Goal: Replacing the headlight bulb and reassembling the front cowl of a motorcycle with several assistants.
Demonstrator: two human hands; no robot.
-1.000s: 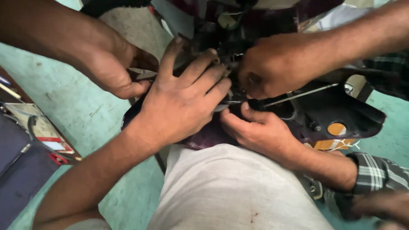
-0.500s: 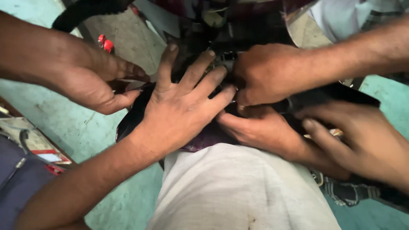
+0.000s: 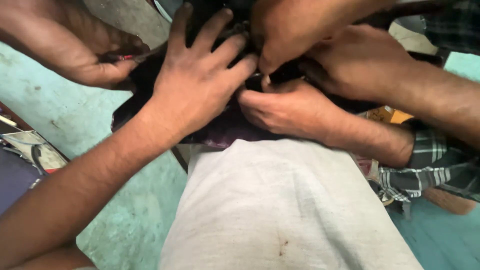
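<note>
Crowding from ten, twelve and two o'clock: three co-workers' hands [image 3: 300,30], hiding most of the dark glossy part [image 3: 220,127], lying centre above a grey cloth [image 3: 280,200]. Left hand [image 3: 200,80] is pressing flat, fingers spread. Right hand [image 3: 285,107] is gripping, perhaps its edge.

bare forearms, grimy left hand [image 3: 197,82], right hand [image 3: 285,107] with checked rolled cuff [image 3: 425,165], dusty pale trousers [image 3: 280,210].

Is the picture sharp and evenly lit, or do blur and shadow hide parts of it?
Head view: soft even light, no glare; the left hand and right hand look fairly sharp. The dark part under them sinks into shadow, detail lost. The hand at top left is slightly blurred, and the edges stretch.
</note>
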